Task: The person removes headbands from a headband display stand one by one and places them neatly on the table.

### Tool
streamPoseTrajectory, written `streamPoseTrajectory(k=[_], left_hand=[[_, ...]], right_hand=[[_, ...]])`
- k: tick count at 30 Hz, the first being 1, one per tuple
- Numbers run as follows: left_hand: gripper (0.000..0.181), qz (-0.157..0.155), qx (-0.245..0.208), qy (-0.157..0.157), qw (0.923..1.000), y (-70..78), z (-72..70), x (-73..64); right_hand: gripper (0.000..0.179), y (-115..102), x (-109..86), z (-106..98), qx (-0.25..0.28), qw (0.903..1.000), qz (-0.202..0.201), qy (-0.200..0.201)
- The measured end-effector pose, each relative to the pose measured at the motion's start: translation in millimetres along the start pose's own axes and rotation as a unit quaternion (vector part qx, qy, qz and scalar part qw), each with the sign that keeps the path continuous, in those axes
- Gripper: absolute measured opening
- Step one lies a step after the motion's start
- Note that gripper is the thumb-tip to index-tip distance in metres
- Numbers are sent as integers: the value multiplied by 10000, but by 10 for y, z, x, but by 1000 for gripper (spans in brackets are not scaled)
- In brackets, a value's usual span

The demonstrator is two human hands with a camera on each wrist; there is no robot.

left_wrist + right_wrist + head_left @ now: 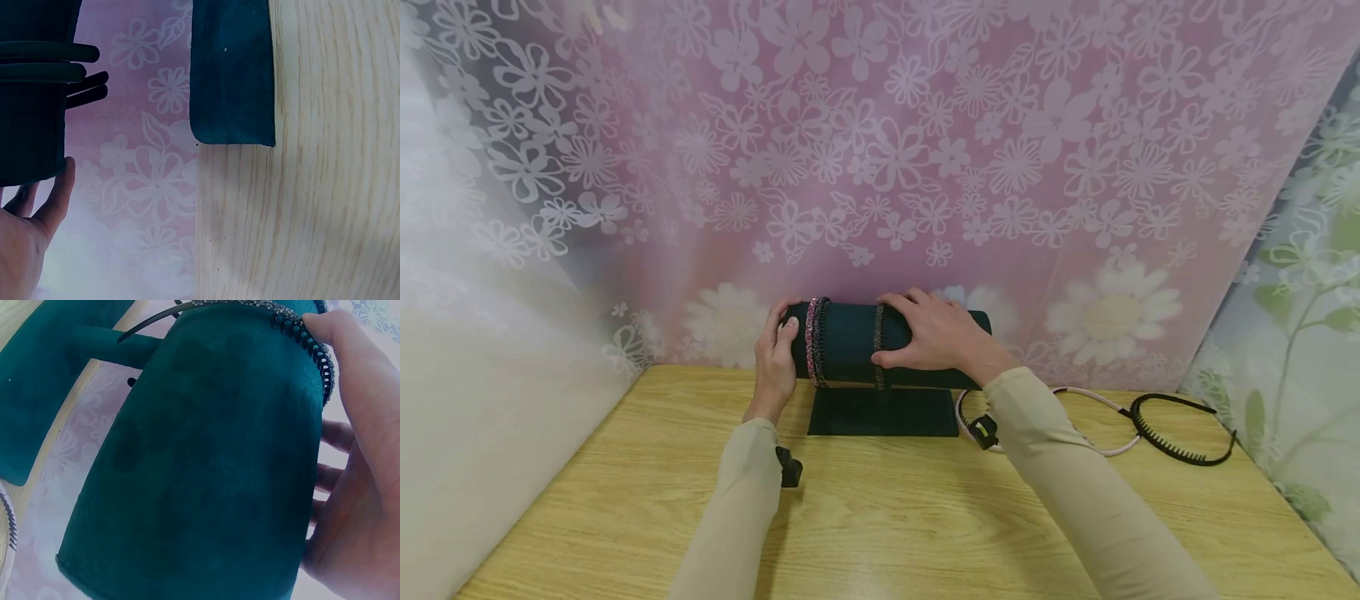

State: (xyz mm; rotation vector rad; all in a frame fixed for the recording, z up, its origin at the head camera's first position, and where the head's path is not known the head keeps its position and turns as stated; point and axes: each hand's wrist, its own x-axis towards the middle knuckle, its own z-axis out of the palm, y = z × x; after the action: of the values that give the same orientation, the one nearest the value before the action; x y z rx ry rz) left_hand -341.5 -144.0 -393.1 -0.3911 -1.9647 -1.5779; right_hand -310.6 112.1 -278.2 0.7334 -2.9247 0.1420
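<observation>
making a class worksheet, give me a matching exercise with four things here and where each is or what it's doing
1. glittery pink headband
2. plain black headband
3. left hand
4. right hand

A. lying on the tabletop
B. thumb on the grey headband
C. around the roll, left of the grey headband
D. gripping the roll's left end

1-C, 2-A, 3-D, 4-B

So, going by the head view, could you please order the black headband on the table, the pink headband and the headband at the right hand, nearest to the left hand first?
1. Pink headband: near the left end of the stand, by the left hand.
2. Headband at the right hand: around the stand's middle.
3. Black headband: on the table, far right.
</observation>
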Motion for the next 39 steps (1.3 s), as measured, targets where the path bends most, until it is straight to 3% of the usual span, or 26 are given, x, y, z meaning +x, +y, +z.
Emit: streamPoseTrajectory(k=[13,20,39], left_hand=[[43,29,-46,-1,10000,52,-1,-12],[43,9,-92,-15,10000,-13,1,7],[43,4,-24,16,10000,-4,11,-9]], right_hand=[[96,99,-76,-12,96,9999,24,37],[95,128,-95,-8,86,10000,39,21],[95,229,-147,-8,48,10000,43,65]])
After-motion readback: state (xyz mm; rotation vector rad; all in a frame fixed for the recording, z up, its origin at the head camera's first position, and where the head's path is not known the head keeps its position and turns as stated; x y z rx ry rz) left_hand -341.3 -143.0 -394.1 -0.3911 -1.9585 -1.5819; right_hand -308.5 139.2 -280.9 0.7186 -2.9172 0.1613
